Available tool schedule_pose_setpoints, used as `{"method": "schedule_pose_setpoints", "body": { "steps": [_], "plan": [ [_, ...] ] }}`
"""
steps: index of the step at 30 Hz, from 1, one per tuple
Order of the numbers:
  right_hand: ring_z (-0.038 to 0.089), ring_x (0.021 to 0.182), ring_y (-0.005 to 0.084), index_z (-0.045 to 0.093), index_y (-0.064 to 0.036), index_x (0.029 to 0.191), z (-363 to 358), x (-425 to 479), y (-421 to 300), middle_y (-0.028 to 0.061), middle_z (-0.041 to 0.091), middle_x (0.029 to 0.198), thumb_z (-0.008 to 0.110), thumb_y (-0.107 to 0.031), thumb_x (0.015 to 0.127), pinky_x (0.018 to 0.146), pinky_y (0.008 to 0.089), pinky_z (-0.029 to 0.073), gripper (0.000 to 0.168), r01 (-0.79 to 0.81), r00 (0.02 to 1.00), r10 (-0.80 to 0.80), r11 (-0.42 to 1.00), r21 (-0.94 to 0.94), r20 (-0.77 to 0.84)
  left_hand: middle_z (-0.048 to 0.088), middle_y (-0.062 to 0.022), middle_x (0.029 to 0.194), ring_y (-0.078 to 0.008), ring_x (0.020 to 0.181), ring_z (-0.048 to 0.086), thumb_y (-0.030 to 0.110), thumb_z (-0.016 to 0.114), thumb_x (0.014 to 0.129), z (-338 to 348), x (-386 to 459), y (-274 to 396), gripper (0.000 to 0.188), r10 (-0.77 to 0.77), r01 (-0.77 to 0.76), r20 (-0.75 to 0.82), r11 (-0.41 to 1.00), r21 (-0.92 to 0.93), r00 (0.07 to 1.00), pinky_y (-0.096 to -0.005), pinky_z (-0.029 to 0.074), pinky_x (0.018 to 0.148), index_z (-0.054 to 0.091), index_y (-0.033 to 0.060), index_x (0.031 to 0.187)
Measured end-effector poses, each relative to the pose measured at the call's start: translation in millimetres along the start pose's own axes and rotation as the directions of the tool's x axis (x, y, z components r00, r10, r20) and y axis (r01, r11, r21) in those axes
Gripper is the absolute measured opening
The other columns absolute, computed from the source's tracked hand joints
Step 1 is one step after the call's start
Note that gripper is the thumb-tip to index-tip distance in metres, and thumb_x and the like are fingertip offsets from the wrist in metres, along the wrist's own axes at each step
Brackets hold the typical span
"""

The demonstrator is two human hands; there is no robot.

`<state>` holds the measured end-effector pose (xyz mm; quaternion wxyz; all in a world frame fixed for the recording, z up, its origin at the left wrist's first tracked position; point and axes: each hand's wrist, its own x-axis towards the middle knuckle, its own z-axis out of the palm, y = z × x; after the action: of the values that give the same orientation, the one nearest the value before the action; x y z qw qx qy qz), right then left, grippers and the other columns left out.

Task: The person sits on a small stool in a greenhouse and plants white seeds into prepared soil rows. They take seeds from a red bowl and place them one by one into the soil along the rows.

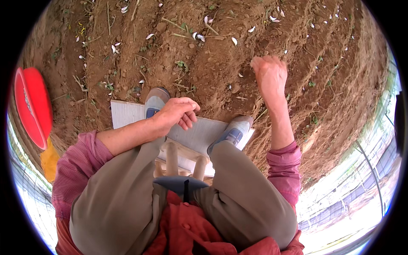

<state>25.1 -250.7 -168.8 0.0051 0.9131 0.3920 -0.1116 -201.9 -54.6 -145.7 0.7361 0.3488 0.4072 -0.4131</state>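
My right hand [270,75] is over the brown soil [210,70], fingers bent down towards the ground. Its fingertips are blurred, and whatever they may hold is hidden. White garlic cloves [234,41] lie scattered on the soil around it, one clove [240,75] just to its left. Above the board, between my knees and the soil, hangs my left hand [178,113]. Its fingers are loosely curled and the palm is mostly out of sight, so I cannot tell if something is in it.
Under my shoes [231,132] lies a pale board [200,130]. A low stool with wooden legs [172,157] stands between my legs. To the left is a red basin [41,105] with pale contents, a yellow-orange object [49,161] below it. Dry stalks [173,24] and small weeds dot the furrowed ground.
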Motion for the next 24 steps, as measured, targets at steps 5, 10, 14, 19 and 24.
{"method": "schedule_pose_setpoints", "body": {
  "steps": [5,10,14,19,24],
  "plan": [
    [0.064,0.083,0.0238,0.069,-0.006,0.074,25.5,7.3,-1.2,0.0099,0.068,0.079,0.069,-0.012,0.077,0.074,0.0428,0.048,0.007,0.042,0.999,-0.039,0.993,-0.109,0.029,0.063,-0.0070,0.081,-0.0135,0.065,0.062,0.025,0.048,0.100,7.5,1.0,1.7,0.026,-0.030,0.030,0.006,0.999,0.033,1.000,-0.0262,0.051,0.057,0.060,0.0027,0.108],
    [0.064,0.076,0.0169,0.070,-0.012,0.095,-17.9,18.2,-24.2,0.0046,0.067,0.076,0.075,-0.026,0.079,0.067,0.0345,0.048,0.022,-0.099,0.982,0.131,0.970,0.223,-0.137,0.063,-0.0070,0.080,-0.0137,0.065,0.062,0.024,0.048,0.100,0.9,0.4,-2.1,0.026,-0.002,0.002,-0.009,1.000,0.000,1.000,-0.0264,0.051,0.056,0.059,0.0019,0.109],
    [0.060,0.061,0.0151,0.071,-0.012,0.091,6.4,43.3,-31.2,0.0028,0.066,0.073,0.075,-0.022,0.081,0.054,0.0322,0.046,0.015,0.216,0.901,-0.147,0.968,0.128,-0.408,0.063,-0.0070,0.081,-0.0138,0.065,0.062,0.023,0.048,0.101,5.2,0.1,0.3,0.025,-0.016,0.016,-0.001,1.000,0.017,1.000,-0.0263,0.051,0.057,0.059,0.0023,0.109],
    [0.060,0.072,0.0184,0.070,-0.011,0.083,2.9,28.7,-7.0,0.0077,0.065,0.076,0.070,-0.010,0.083,0.062,0.0351,0.049,0.001,0.034,0.938,0.031,0.983,0.183,-0.344,0.063,-0.0069,0.081,-0.0141,0.065,0.062,0.022,0.048,0.100,-1.7,-0.8,-2.0,0.024,-0.006,0.006,-0.017,1.000,-0.010,1.000,-0.0265,0.051,0.057,0.060,0.0029,0.108],
    [0.062,0.080,0.0217,0.067,-0.009,0.083,22.4,46.4,8.8,0.0088,0.066,0.082,0.068,-0.009,0.083,0.072,0.0391,0.049,0.002,-0.064,0.998,0.063,0.983,-0.169,-0.015,0.063,-0.0069,0.082,-0.0139,0.065,0.061,0.022,0.048,0.100,0.4,1.4,0.3,0.024,-0.042,0.042,-0.017,0.999,0.009,0.999,-0.0268,0.051,0.057,0.060,0.0036,0.108]
  ]
}}
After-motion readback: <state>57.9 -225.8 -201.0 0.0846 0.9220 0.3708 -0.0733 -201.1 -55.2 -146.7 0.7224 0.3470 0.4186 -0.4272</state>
